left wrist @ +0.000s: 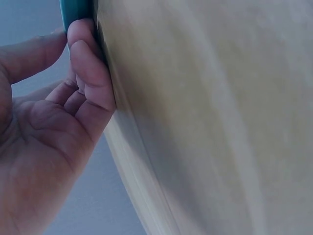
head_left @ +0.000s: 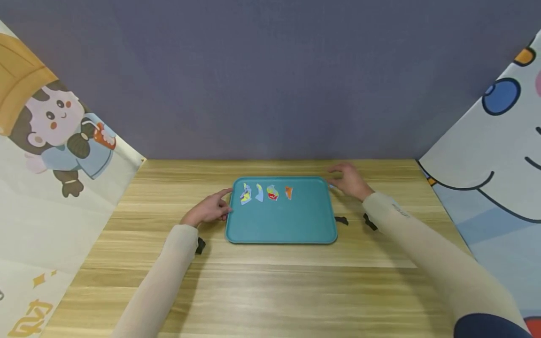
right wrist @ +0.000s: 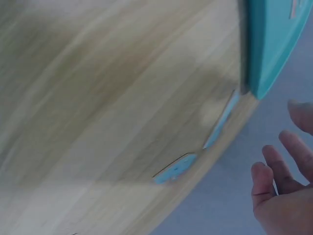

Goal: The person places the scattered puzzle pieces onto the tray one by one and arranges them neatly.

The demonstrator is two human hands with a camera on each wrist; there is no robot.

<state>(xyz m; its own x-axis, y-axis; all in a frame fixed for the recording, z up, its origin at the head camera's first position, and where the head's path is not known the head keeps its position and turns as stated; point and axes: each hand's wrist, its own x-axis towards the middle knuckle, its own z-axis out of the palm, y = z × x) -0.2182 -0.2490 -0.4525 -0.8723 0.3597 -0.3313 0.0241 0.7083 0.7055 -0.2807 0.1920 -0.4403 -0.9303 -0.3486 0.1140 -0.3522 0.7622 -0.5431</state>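
A teal tray (head_left: 281,218) lies on the wooden table with several flat, irregular printed pieces in a row along its far side. Among them are a blue-and-yellow piece (head_left: 245,194), a curved pale-blue one (head_left: 259,193), a red-and-yellow one (head_left: 272,193) and an orange one (head_left: 289,192). My left hand (head_left: 209,208) grips the tray's left rim, some fingers curled against its side. At the far right corner my right hand (head_left: 348,180) hovers with fingers loosely bent and apart. Below it on the table are a pale-blue flat piece (right wrist: 176,169) and a narrow pale-blue strip (right wrist: 222,122).
The wooden table (head_left: 262,291) ends at a grey-blue wall (head_left: 270,84) behind the tray. Cartoon-printed panels stand left (head_left: 55,141) and right (head_left: 486,169). A small dark strap-like thing (head_left: 341,220) lies beside the tray's right edge.
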